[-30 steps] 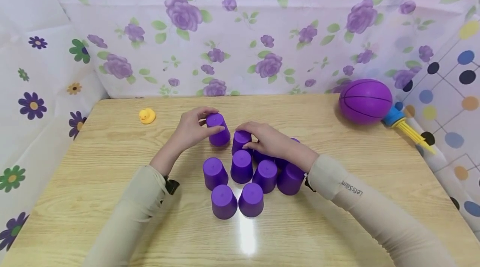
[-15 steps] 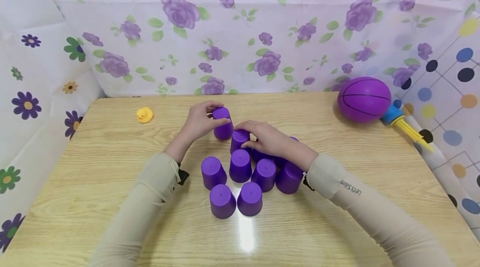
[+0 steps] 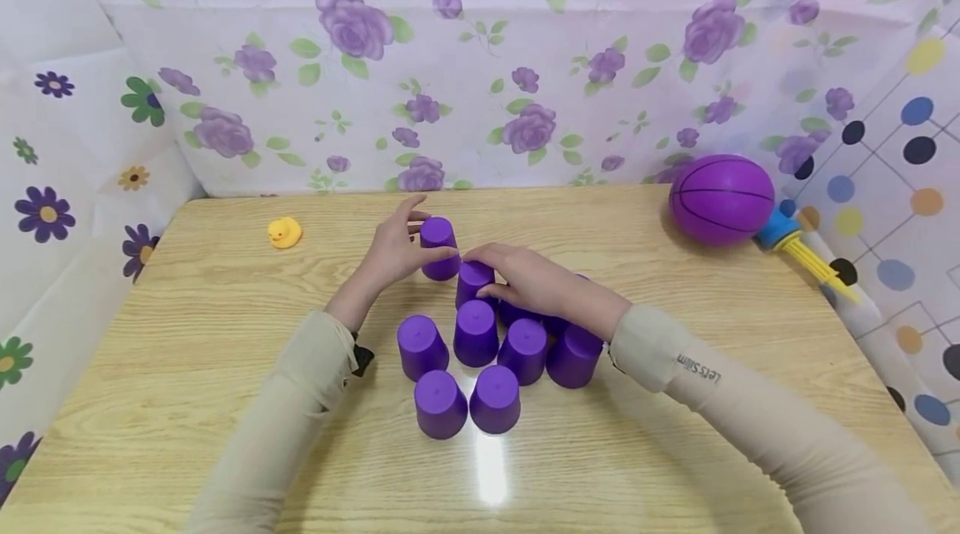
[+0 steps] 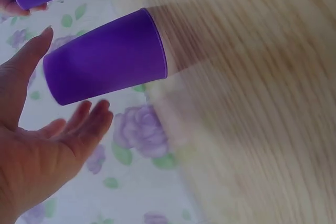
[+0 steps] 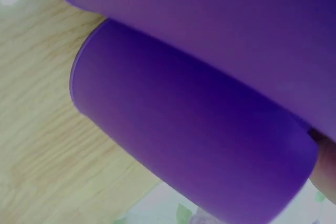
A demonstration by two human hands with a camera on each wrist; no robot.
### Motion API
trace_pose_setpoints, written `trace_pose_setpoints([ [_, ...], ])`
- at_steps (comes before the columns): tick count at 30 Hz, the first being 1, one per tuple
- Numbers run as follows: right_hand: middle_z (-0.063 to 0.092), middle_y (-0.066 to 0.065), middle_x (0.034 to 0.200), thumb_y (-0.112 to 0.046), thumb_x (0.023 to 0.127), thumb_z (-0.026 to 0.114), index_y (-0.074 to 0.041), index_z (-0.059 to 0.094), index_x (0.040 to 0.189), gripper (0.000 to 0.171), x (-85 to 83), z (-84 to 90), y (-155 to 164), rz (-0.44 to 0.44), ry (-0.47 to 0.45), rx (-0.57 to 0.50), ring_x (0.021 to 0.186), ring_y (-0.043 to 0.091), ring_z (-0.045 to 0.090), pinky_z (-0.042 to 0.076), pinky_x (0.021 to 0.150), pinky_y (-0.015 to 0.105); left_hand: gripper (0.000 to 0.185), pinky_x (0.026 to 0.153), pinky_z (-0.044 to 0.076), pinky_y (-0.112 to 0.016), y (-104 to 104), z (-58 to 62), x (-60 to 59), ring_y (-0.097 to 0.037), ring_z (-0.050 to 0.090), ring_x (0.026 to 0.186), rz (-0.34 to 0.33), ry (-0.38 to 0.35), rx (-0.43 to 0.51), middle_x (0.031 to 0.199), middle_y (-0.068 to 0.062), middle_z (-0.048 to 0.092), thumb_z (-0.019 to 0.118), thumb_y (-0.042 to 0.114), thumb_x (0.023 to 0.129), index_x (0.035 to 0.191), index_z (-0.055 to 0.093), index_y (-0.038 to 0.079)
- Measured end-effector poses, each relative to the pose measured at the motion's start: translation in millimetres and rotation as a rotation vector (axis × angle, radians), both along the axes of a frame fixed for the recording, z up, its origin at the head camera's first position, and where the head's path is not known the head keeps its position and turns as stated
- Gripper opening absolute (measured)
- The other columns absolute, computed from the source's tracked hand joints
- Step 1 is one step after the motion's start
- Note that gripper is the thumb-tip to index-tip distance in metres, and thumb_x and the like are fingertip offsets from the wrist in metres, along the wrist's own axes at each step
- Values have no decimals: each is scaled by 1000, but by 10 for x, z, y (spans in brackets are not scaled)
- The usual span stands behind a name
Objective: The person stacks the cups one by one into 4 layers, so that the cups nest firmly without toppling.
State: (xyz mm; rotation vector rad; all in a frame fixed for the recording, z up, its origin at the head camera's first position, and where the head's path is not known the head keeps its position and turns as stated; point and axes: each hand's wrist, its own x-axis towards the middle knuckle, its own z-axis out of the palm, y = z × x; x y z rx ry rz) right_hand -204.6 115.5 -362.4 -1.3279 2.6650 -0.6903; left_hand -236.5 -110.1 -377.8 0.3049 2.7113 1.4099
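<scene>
Purple cups: a cluster of upturned plastic cups is standing mouth-down on the wooden table (image 3: 187, 334), near the middle.
Far cup (image 3: 438, 247): standing at the far left tip of the cluster, base up, long axis vertical; it is sitting just beyond and left of the next cup (image 3: 473, 282).
Left hand (image 3: 393, 255): lying directly left of the far cup, palm turned toward its wall. In the left wrist view the fingers (image 4: 86, 121) are spreading straight and relaxed, with a sliver of background showing between them and the cup (image 4: 105, 56), so the hand is flanking the cup, not gripping it. The thumb is reaching along the near side; contact cannot be told from the head view.
Right hand (image 3: 536, 284): lying palm-down over the right part of the cluster, fingertips curling onto the next cup. The right wrist view is showing only purple cup wall up close (image 5: 194, 145), so how firm the hold is cannot be told.
Nearer hand: the left is nearer to the far cup; the right is reaching it only across the next cup.
Bearing: the far cup is lying ahead of both wrists, between the two sets of fingertips, closer to the left set.
Near cups: the front pair (image 3: 465, 401) is standing untouched, well clear of both hands.
Surroundings: a yellow duck (image 3: 284, 232) is sitting at far left, a purple ball (image 3: 722, 199) at far right.
</scene>
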Motion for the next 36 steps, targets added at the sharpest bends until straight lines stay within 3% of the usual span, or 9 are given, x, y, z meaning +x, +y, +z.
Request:
trace_pose_setpoints([
  [4, 57, 11, 125, -21, 88, 66, 0, 51, 128, 48, -47, 3, -27, 19, 4, -12, 115, 22, 55, 44, 101, 33, 97, 106, 36, -50, -56, 115, 165, -33, 39, 130, 40, 38, -47, 141, -17, 41, 78, 33, 76, 149, 18, 12],
  [7, 58, 11, 124, -20, 87, 67, 0, 53, 126, 46, -75, 0, -20, 29, 4, -16, 114, 22, 55, 45, 100, 32, 77, 103, 39, -50, -76, 228, 437, -32, 42, 126, 93, 94, -118, 138, -15, 44, 72, 35, 81, 143, 33, 10],
  [10, 57, 11, 124, -19, 88, 66, -1, 53, 126, 45, -76, 15, -3, 43, -2, -18, 115, 22, 55, 45, 100, 31, 56, 94, 46, -48, -76, 286, 760, -31, 51, 117, 101, 112, -205, 129, -11, 54, 68, 36, 84, 129, 51, 9],
  [14, 54, 11, 128, -18, 89, 64, -1, 51, 128, 44, -35, 88, 50, 39, -13, -41, 117, 22, 52, 50, 93, 30, 45, 89, 50, -44, -44, 234, 1120, -27, 57, 108, 39, 152, -233, 117, -8, 61, 72, 34, 81, 118, 60, 10],
  [18, 53, 9, 130, -20, 90, 63, -2, 50, 130, 45, -6, 200, 166, 13, -8, -84, 119, 21, 51, 50, 94, 30, 52, 96, 48, -41, -11, 124, 1346, -25, 57, 110, -2, 211, -176, 117, -7, 61, 80, 25, 73, 119, 61, 9],
  [22, 56, 7, 126, -21, 88, 66, -3, 50, 129, 47, -46, 319, 273, -4, 22, -141, 115, 19, 53, 44, 101, 33, 55, 97, 47, -39, -7, 59, 1431, -23, 59, 109, 17, 184, -127, 115, -7, 63, 84, 17, 68, 118, 62, 9],
  [25, 57, 8, 125, -20, 87, 67, -3, 51, 129, 48, -115, 377, 326, -16, 37, -161, 113, 19, 54, 45, 99, 33, 50, 93, 51, -37, -34, 52, 1444, -22, 62, 103, 41, 121, -105, 110, -7, 66, 84, 12, 67, 114, 65, 8],
  [30, 60, 9, 121, -18, 84, 71, -2, 55, 125, 47, -275, 386, 415, -89, 34, -149, 108, 20, 58, 50, 94, 32, 45, 84, 55, -32, -102, 92, 1399, -22, 66, 95, 13, 42, -67, 103, -9, 69, 83, 6, 65, 108, 68, 5],
  [36, 61, 12, 120, -19, 80, 75, 0, 58, 122, 49, -493, 266, 408, -106, -25, -167, 106, 23, 61, 52, 92, 32, 45, 81, 56, -28, -187, 136, 1308, -22, 67, 92, -27, 16, -57, 100, -9, 70, 85, 7, 63, 105, 69, 3],
])
